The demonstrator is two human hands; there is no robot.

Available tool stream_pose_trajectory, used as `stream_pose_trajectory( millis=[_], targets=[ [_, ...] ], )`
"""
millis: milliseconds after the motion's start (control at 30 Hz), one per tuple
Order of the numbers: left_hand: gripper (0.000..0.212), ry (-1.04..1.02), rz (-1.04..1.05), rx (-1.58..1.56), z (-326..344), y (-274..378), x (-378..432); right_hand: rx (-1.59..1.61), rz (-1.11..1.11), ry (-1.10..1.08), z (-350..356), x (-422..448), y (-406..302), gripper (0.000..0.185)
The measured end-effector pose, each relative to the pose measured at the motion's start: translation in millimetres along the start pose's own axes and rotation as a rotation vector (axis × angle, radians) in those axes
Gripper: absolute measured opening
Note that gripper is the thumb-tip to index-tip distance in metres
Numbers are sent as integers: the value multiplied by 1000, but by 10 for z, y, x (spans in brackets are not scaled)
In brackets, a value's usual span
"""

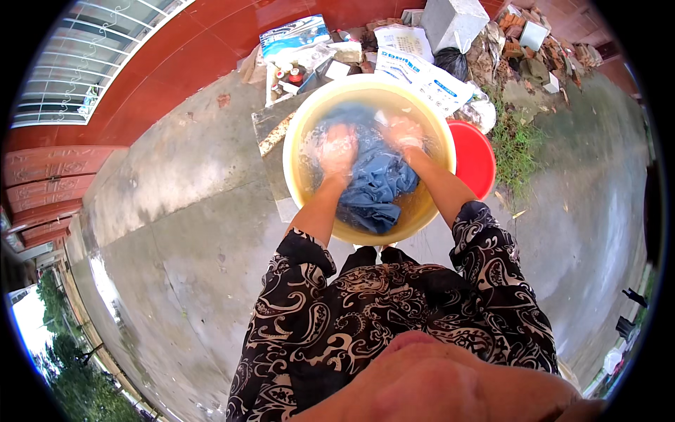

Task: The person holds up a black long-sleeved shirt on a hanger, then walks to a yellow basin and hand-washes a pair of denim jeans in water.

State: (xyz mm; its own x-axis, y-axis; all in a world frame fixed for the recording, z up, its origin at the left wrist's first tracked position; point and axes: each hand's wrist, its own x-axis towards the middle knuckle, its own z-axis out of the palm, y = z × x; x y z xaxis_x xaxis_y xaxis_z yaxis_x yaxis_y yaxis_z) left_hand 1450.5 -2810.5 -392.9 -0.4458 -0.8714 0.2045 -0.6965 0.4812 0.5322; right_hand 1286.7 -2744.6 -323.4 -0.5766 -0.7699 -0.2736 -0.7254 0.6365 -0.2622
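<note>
A wide yellow plastic basin (447, 163) holds cloudy water and a soaked blue cloth garment (377, 182). On the left side of the basin, my left hand (338, 149) is curled in the water on a bunch of the cloth. My right hand (403, 133) is in the water near the far right of the basin, at the edge of the cloth. Splashing water and blur hide its fingers, so its hold cannot be made out. Part of the garment spreads below the surface beyond my left hand.
A red plastic basin (474, 158) sits right of the yellow one, partly covered by it. Behind are printed plastic sacks (422, 76), a box of bottles (287, 79), a concrete block (454, 24) and broken bricks (519, 47). Grass (514, 140) grows from the wet concrete floor (211, 221).
</note>
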Motion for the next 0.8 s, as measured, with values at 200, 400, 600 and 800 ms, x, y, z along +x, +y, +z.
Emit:
stream_pose_trajectory(
  millis=[200, 400, 600, 800],
  targets=[
    [39, 18, 12, -202, -204, -57, 149, 165, -107, 252, 197, 39, 208, 56],
    [43, 3, 10, -676, -483, -57, 190, 831, -214, 358, 4, -108, 344, 48],
    [56, -112, -287, -1113, -1031, 219, 279, 667, -564, 425, -569, -1072, -85, 33],
    [87, -240, -157, -213, -1176, 383, 88, 315, -1018, 407, -342, -1697, -97, 29]
  ],
)
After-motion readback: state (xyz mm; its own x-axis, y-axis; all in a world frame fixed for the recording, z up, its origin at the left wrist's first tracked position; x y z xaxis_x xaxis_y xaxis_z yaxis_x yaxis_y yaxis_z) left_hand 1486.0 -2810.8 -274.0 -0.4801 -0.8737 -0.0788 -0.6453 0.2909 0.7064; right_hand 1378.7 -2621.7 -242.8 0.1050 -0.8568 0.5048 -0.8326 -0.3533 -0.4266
